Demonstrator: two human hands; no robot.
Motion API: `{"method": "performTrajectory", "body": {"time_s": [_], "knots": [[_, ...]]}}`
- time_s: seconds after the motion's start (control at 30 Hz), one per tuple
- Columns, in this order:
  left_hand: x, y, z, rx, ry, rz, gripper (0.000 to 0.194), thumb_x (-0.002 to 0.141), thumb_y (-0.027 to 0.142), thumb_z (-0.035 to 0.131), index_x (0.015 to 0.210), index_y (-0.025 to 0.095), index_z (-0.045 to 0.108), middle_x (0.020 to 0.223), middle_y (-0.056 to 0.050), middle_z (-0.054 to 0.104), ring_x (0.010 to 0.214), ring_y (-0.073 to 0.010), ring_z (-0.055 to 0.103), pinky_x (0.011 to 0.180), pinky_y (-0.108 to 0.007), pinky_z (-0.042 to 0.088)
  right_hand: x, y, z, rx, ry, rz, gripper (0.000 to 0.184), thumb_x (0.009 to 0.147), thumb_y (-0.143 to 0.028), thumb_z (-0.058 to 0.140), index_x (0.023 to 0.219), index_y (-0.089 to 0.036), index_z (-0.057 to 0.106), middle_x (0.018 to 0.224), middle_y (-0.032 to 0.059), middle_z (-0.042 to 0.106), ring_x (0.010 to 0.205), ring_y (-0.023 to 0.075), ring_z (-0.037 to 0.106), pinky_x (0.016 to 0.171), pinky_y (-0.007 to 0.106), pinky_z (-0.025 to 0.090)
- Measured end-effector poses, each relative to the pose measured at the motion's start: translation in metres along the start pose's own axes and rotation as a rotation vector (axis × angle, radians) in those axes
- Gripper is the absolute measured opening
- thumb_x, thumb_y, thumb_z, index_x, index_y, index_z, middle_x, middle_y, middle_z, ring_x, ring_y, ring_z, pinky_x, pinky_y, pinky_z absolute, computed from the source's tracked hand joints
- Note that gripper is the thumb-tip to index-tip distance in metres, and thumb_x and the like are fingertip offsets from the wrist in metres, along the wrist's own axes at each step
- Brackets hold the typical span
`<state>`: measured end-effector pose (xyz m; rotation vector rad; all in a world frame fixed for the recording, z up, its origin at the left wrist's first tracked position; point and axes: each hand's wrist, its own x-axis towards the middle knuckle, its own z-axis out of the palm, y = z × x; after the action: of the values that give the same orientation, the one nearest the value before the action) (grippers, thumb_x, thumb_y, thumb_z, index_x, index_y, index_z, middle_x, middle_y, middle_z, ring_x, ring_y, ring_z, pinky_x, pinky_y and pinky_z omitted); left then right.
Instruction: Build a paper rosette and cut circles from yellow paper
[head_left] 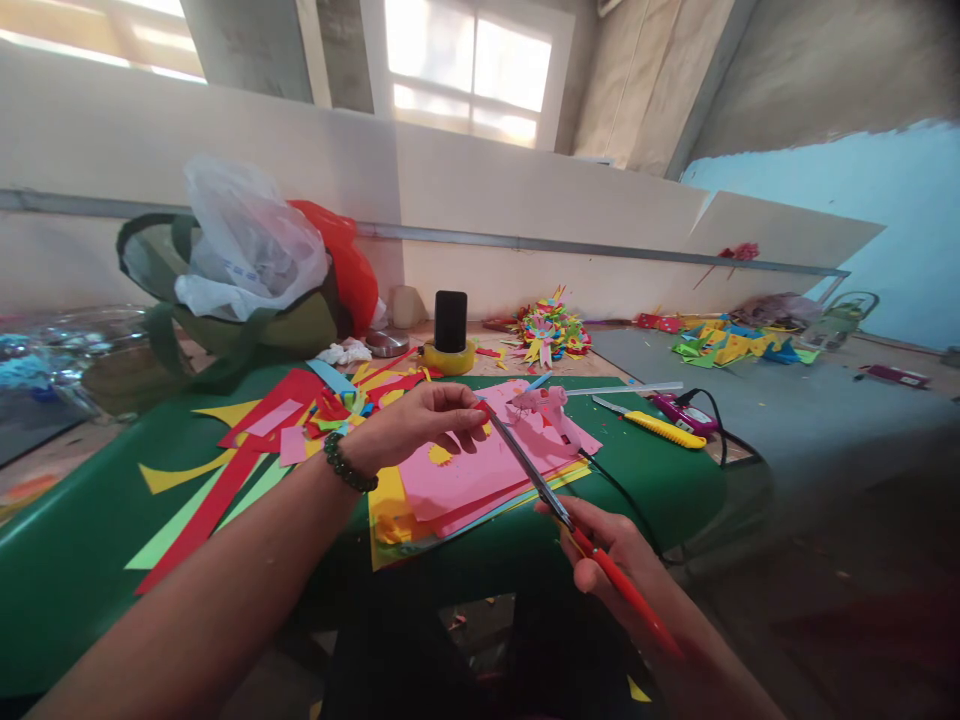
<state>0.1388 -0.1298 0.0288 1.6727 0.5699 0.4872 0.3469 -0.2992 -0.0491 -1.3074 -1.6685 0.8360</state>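
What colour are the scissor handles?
The scissor handles are orange-red, best seen in the head view.

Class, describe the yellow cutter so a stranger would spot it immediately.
Find the green mat. On its right part, right of the pink paper, lies the cutter, beside a purple device. Its yellow colour and long, slim shape set it apart from that device and the pink glue gun.

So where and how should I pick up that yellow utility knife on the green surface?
I'd take the yellow utility knife by its handle, from above and the right: it lies flat, handle end to the right, bare blade pointing left. The right hand seems nearer, but it holds scissors, so best free it first.
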Motion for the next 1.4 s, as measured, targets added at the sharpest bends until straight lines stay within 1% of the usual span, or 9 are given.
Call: {"method": "performTrajectory", "body": {"time_s": [0.13, 0.33, 0.47, 0.63, 0.9, 1.2, 1.4], "knots": [[0.001, -0.001, -0.001, -0.027, 0.009, 0.005, 0.040, 0.070, 0.051, 0.077, 0.079, 0.016, 0.059, 0.076, -0.001, 0.069, 0.064, -0.0111, 0.064, 0.055, -0.021, 0.046, -0.001, 0.006, 0.000, 0.000, 0.003, 0.012, 0.089, 0.066, -0.091, 0.046, 0.106, -0.013, 0.062, 0.058, -0.0080, 0.030, 0.051, 0.0087, 0.023, 0.046, 0.025, 0.019], [0.000, 0.002, -0.001, 0.004, 0.001, 0.000, 0.039, 0.071, 0.051, 0.076, 0.077, 0.016, 0.059, 0.075, -0.001, 0.069, 0.066, -0.0119, 0.064, 0.057, -0.023, 0.047, -0.002, 0.011, 0.000, -0.014, -0.004, -0.007, 0.088, 0.068, -0.090, 0.045, 0.106, -0.013, 0.062, 0.058, -0.0076, 0.031, 0.052, 0.0088, 0.024, 0.046, 0.025, 0.019], [0.000, 0.001, -0.001, -0.009, -0.003, 0.004, 0.039, 0.070, 0.051, 0.077, 0.077, 0.016, 0.059, 0.074, -0.001, 0.069, 0.065, -0.0116, 0.064, 0.058, -0.023, 0.048, -0.003, 0.009, 0.001, -0.044, -0.015, 0.005, 0.091, 0.068, -0.092, 0.040, 0.111, -0.013, 0.059, 0.061, -0.0069, 0.034, 0.054, 0.0097, 0.026, 0.048, 0.025, 0.022], [0.000, -0.001, 0.001, -0.010, -0.017, 0.000, 0.037, 0.073, 0.049, 0.076, 0.077, 0.015, 0.060, 0.074, -0.002, 0.069, 0.064, -0.0112, 0.063, 0.058, -0.023, 0.048, -0.001, 0.003, 0.003, -0.083, -0.016, -0.024, 0.093, 0.070, -0.092, 0.034, 0.114, -0.013, 0.057, 0.066, -0.0043, 0.039, 0.056, 0.0112, 0.029, 0.049, 0.026, 0.025], [0.000, -0.001, 0.001, -0.016, -0.030, 0.013, 0.034, 0.074, 0.046, 0.076, 0.076, 0.015, 0.060, 0.074, -0.001, 0.069, 0.064, -0.0110, 0.063, 0.060, -0.023, 0.049, 0.001, 0.007, 0.006, -0.077, -0.001, -0.028, 0.084, 0.074, -0.088, 0.041, 0.110, -0.014, 0.059, 0.063, -0.0063, 0.034, 0.055, 0.0106, 0.027, 0.050, 0.026, 0.024], [0.000, 0.001, 0.001, -0.016, -0.028, 0.007, 0.038, 0.072, 0.049, 0.076, 0.076, 0.016, 0.059, 0.076, -0.002, 0.070, 0.067, -0.0122, 0.065, 0.059, -0.022, 0.049, 0.002, 0.006, 0.005, -0.099, 0.017, 0.000, 0.090, 0.069, -0.093, 0.038, 0.105, -0.013, 0.061, 0.060, -0.0072, 0.031, 0.053, 0.0103, 0.026, 0.049, 0.025, 0.023], [0.000, 0.001, 0.001, -0.013, -0.031, 0.008, 0.039, 0.071, 0.050, 0.077, 0.077, 0.016, 0.058, 0.077, -0.003, 0.071, 0.068, -0.0125, 0.066, 0.059, -0.022, 0.050, 0.002, 0.005, 0.005, -0.108, 0.023, -0.002, 0.090, 0.067, -0.093, 0.039, 0.103, -0.014, 0.063, 0.060, -0.0071, 0.032, 0.053, 0.0104, 0.027, 0.048, 0.025, 0.024]]}}
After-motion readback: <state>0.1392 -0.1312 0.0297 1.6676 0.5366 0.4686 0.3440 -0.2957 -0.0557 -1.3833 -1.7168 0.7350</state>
